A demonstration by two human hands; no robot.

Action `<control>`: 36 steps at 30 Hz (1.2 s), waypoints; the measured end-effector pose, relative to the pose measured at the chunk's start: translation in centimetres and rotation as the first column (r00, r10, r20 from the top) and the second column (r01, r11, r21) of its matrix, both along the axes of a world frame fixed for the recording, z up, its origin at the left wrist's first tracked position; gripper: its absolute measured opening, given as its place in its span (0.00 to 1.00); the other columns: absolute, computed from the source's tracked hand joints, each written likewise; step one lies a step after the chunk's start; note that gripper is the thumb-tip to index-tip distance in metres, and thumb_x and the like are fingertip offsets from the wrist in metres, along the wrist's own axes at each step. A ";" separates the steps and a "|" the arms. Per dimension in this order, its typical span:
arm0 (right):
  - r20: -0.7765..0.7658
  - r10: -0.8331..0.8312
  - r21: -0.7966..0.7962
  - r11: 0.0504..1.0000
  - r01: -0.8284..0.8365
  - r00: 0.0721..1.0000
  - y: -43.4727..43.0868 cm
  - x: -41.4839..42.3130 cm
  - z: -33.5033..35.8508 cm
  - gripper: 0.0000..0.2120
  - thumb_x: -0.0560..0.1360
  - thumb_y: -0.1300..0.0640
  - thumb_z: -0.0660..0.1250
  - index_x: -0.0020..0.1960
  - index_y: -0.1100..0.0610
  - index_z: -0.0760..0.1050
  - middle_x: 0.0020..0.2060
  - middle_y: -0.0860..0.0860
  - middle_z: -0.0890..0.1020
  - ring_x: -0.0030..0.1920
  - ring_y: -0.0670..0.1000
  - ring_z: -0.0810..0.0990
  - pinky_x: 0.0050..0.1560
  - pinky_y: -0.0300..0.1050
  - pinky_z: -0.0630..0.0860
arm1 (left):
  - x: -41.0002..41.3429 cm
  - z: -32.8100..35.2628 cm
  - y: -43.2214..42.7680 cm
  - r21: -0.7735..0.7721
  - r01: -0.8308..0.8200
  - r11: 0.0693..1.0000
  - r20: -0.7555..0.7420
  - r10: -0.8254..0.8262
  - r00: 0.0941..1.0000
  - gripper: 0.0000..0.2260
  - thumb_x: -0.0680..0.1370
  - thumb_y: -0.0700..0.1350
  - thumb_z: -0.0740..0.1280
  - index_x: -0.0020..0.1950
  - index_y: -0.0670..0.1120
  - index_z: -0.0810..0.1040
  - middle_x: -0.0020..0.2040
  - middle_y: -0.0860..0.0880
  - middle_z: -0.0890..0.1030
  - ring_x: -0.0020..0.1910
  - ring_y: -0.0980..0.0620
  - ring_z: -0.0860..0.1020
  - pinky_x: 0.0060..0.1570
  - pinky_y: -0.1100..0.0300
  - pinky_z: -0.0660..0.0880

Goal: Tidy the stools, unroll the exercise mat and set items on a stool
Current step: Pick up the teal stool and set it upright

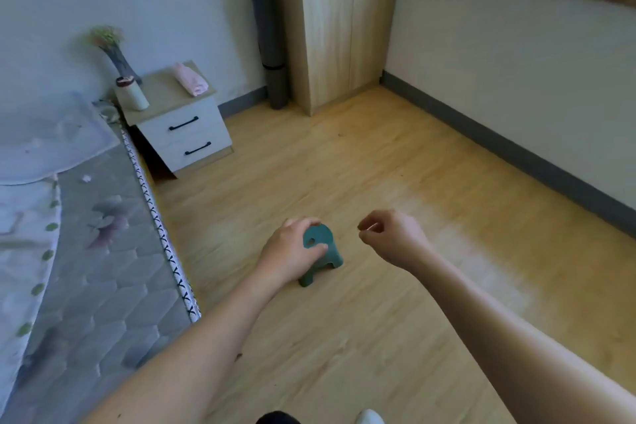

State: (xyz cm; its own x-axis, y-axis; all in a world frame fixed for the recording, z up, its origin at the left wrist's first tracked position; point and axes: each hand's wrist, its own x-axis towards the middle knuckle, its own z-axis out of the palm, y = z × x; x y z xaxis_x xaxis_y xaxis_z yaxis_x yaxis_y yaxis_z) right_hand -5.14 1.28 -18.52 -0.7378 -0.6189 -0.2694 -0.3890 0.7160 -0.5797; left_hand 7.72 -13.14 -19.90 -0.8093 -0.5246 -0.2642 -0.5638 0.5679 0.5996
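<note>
A small green plastic stool (323, 255) stands upright on the wooden floor in the middle of the view. My left hand (292, 251) wraps over its seat from the left, fingers on the top edge. To the right of the stool, apart from it, my right hand (392, 237) hovers with the fingers curled loosely and nothing visible in them. A rolled grey exercise mat (270, 45) with a red core leans upright in the corner beside the wardrobe. On the nightstand lie a folded pink towel (191, 79) and a white bottle (132, 95).
A bed with a grey quilted mattress (96, 251) runs along the left. The nightstand (182, 127) stands at its head, with a vase (117, 55) behind. A wooden wardrobe (330, 21) fills the far corner. Bare wooden floor (395, 165) spreads to the right wall.
</note>
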 end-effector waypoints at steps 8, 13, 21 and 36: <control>0.071 0.143 0.053 0.988 -0.147 0.987 -9.3 -8.0 -2.5 0.14 0.75 0.49 0.65 0.60 0.49 0.76 0.45 0.46 0.78 0.41 0.46 0.76 0.38 0.40 0.73 | -6.2 -3.6 -9.4 0.138 -0.211 0.968 0.047 0.207 0.977 0.25 0.74 0.58 0.67 0.70 0.57 0.67 0.71 0.51 0.68 0.68 0.50 0.68 0.60 0.54 0.69; 0.075 0.161 0.098 0.981 -0.168 0.984 -17.8 -14.0 -4.7 0.15 0.75 0.48 0.65 0.61 0.49 0.75 0.52 0.49 0.81 0.45 0.48 0.76 0.42 0.41 0.72 | -11.6 -6.4 -17.7 0.235 -0.273 0.933 0.048 0.270 0.962 0.26 0.74 0.58 0.68 0.70 0.55 0.67 0.71 0.50 0.68 0.68 0.49 0.68 0.63 0.51 0.69; 0.211 0.135 0.188 0.966 -0.176 0.968 -30.8 -20.1 -12.9 0.19 0.76 0.50 0.64 0.66 0.50 0.71 0.53 0.50 0.80 0.47 0.50 0.76 0.44 0.42 0.71 | -16.8 -14.6 -29.2 0.366 -0.393 0.844 0.169 0.355 0.919 0.27 0.73 0.57 0.68 0.71 0.54 0.66 0.72 0.50 0.67 0.68 0.50 0.69 0.59 0.56 0.70; 0.376 0.001 0.458 0.869 -0.187 0.926 -35.2 -24.7 -43.6 0.26 0.75 0.52 0.65 0.72 0.49 0.63 0.64 0.55 0.75 0.60 0.56 0.74 0.48 0.43 0.66 | -17.7 -44.4 -32.4 0.538 -0.702 0.468 0.465 0.530 0.709 0.35 0.68 0.61 0.72 0.71 0.52 0.66 0.69 0.51 0.70 0.64 0.51 0.71 0.56 0.59 0.67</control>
State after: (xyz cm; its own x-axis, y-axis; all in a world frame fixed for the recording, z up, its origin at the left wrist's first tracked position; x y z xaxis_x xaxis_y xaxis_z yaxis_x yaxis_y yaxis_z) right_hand -29.88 -33.90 -62.08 -0.4799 -0.4055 -0.7780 -0.3049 0.9086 -0.2856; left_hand -9.98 -45.49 -64.32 -0.2237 -0.4873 -0.8441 -0.7578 -0.4576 0.4651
